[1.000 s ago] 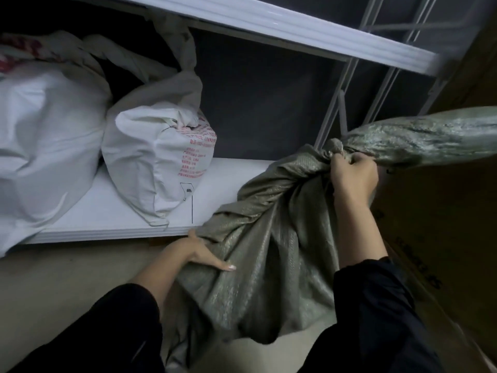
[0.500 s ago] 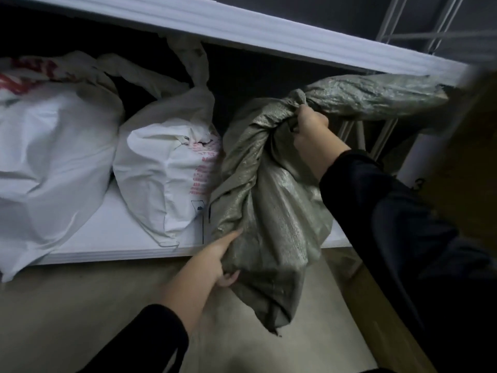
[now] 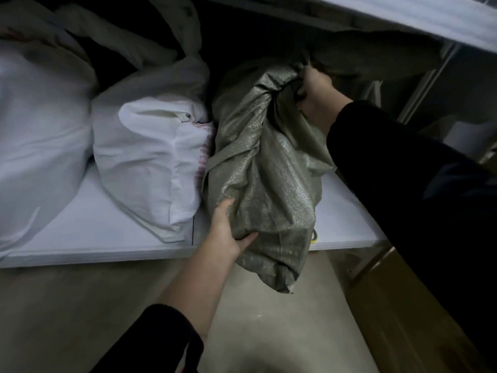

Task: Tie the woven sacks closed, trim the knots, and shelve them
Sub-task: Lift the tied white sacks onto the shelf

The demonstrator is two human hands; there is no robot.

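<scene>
The green sack (image 3: 263, 168) sits half on the lower shelf (image 3: 107, 232), pressed against a white sack (image 3: 150, 157) on its left, and its bottom end hangs over the shelf's front edge above the floor (image 3: 80, 305). Its neck is gathered and twisted at the top, and the loose tail runs off to the right under the upper shelf (image 3: 430, 17).

The right hand (image 3: 314, 95) is clenched round that neck. The left hand (image 3: 226, 232) lies spread against the sack's lower left side with the thumb under the bulge, pushing rather than grasping; its other fingers are hidden behind the cloth.

From where I stand this looks like the shelving step, nearly done. To finish it well, I'd say the left hand should lift the hanging end and push it back and inward while the right steers the neck deeper, so that the weight rests on the board and not on the lip. The long tail wants tucking in, or it may catch on the upper shelf. There is bare board to the right, so the sack could go that way instead of crowding its white neighbour. A second white sack (image 3: 40, 130) fills the far left.
</scene>
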